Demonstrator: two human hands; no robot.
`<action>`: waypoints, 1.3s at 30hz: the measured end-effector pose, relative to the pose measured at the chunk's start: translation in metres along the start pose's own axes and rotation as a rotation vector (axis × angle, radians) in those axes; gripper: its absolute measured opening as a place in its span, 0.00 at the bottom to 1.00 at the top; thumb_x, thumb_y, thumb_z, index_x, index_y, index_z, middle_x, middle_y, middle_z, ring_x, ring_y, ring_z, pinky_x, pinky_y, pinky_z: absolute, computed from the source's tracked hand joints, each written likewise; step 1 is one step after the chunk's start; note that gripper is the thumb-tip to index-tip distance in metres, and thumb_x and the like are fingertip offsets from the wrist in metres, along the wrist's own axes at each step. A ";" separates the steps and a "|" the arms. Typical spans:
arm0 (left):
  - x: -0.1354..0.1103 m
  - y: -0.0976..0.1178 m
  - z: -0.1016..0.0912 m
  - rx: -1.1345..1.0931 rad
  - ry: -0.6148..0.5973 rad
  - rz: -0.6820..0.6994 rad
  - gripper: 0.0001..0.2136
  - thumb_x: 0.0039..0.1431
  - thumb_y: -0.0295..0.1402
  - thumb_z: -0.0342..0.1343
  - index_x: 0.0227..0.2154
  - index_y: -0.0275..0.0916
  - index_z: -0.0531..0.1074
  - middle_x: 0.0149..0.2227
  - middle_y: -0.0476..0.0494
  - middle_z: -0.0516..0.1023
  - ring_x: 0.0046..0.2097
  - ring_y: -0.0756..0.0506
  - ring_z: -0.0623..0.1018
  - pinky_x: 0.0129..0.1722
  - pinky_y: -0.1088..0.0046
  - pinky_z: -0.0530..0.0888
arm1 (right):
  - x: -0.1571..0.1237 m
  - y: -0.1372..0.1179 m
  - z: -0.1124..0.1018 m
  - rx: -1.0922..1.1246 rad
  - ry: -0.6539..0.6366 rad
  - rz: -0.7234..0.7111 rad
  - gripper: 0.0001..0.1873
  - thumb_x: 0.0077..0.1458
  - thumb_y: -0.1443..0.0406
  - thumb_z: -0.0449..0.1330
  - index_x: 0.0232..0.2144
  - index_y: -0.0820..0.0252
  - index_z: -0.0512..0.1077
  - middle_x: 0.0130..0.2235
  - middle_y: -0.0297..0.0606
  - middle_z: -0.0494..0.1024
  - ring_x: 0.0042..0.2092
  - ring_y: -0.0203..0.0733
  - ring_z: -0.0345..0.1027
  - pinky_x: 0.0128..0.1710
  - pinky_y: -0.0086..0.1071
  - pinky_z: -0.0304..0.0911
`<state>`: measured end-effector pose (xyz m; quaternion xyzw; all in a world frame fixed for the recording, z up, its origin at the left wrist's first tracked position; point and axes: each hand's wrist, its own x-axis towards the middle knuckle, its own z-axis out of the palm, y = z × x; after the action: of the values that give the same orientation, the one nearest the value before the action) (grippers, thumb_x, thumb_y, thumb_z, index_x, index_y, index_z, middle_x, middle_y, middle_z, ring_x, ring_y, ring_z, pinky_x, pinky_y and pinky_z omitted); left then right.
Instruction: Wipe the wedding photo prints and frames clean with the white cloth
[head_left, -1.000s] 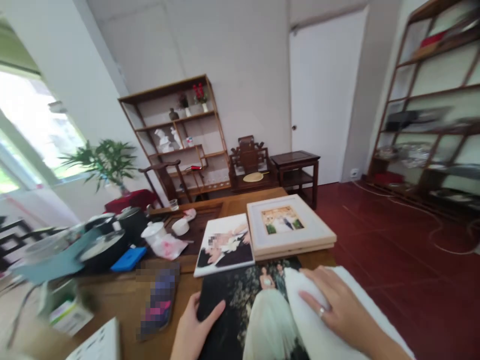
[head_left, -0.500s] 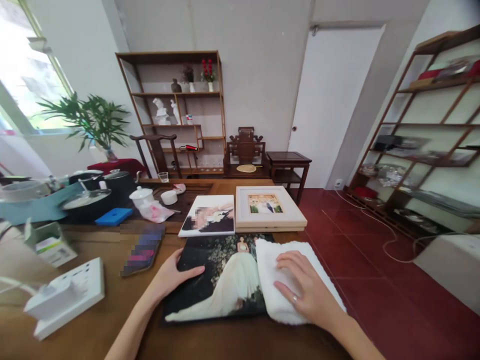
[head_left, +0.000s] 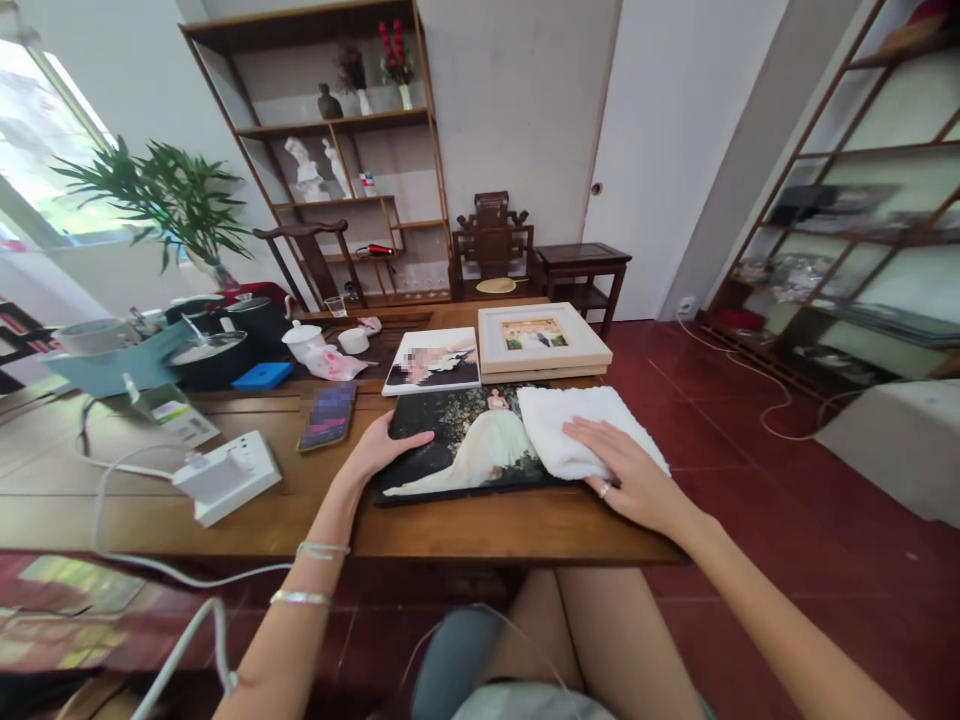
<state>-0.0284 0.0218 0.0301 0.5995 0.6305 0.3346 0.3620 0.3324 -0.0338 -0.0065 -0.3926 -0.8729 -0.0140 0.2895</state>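
Observation:
A dark photo panel point(head_left: 450, 440) with a figure in a long white dress lies flat on the wooden table. My left hand point(head_left: 379, 447) holds it at its left edge, thumb on the top face and the other fingers along the side, partly hidden. On the panel's right part rests a folded white towel point(head_left: 559, 430), which also reaches past the panel's right edge. My right hand point(head_left: 622, 470) presses on the towel and grips its near edge, a ring on one finger. Behind the panel are a smaller photo panel point(head_left: 461, 358) and light wooden picture frames point(head_left: 596, 345), stacked.
On the left of the table point(head_left: 322, 520) are a phone point(head_left: 328, 415), a white power strip point(head_left: 240, 480) with a cable, a small open box point(head_left: 184, 415), a blue block point(head_left: 262, 376) and pots point(head_left: 214, 360). The table's front edge runs above my legs.
The view has tilted down, bringing the table's front edge and my legs into sight. My right hand has moved to the towel's near edge. My left hand stays at the panel's left edge.

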 end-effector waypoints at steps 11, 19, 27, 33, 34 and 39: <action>0.000 -0.007 0.005 0.082 0.053 0.057 0.31 0.30 0.49 0.66 0.40 0.35 0.75 0.40 0.37 0.80 0.42 0.36 0.79 0.40 0.66 0.74 | 0.015 0.007 0.006 -0.122 0.097 -0.093 0.17 0.54 0.73 0.48 0.43 0.55 0.68 0.50 0.45 0.71 0.49 0.48 0.66 0.44 0.42 0.65; 0.013 -0.004 -0.001 0.285 0.037 0.135 0.29 0.34 0.53 0.63 0.39 0.38 0.75 0.40 0.38 0.81 0.41 0.36 0.79 0.38 0.68 0.72 | 0.027 0.015 0.007 -0.214 0.038 -0.012 0.17 0.53 0.71 0.51 0.46 0.60 0.67 0.48 0.50 0.69 0.51 0.55 0.62 0.47 0.48 0.63; 0.014 0.007 0.001 0.410 0.080 0.213 0.26 0.35 0.54 0.62 0.34 0.40 0.76 0.31 0.39 0.81 0.34 0.35 0.79 0.33 0.68 0.70 | 0.039 -0.001 0.000 -0.187 0.028 -0.135 0.20 0.45 0.76 0.49 0.41 0.59 0.68 0.50 0.51 0.69 0.59 0.57 0.54 0.56 0.60 0.50; -0.003 0.021 0.023 0.554 0.163 0.125 0.28 0.45 0.55 0.56 0.42 0.37 0.72 0.38 0.36 0.78 0.42 0.34 0.77 0.42 0.65 0.70 | 0.030 -0.009 0.016 -0.151 -0.071 -0.078 0.21 0.40 0.79 0.46 0.35 0.62 0.70 0.59 0.51 0.61 0.64 0.57 0.43 0.56 0.60 0.49; -0.007 0.020 0.028 0.600 0.205 0.101 0.30 0.47 0.54 0.54 0.46 0.35 0.70 0.40 0.34 0.76 0.45 0.34 0.75 0.44 0.63 0.69 | 0.029 -0.010 0.016 -0.146 -0.078 -0.073 0.22 0.40 0.80 0.46 0.36 0.61 0.70 0.60 0.50 0.60 0.64 0.56 0.42 0.57 0.60 0.49; -0.017 -0.003 0.043 0.578 0.375 0.147 0.32 0.51 0.52 0.52 0.51 0.30 0.65 0.44 0.33 0.69 0.49 0.34 0.72 0.49 0.56 0.68 | 0.022 -0.021 0.012 -0.124 -0.094 -0.103 0.22 0.40 0.80 0.46 0.36 0.61 0.69 0.61 0.48 0.59 0.64 0.55 0.42 0.56 0.58 0.50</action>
<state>0.0071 0.0044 0.0066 0.6490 0.7100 0.2716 0.0301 0.3005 -0.0302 -0.0005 -0.3646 -0.9020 -0.0645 0.2220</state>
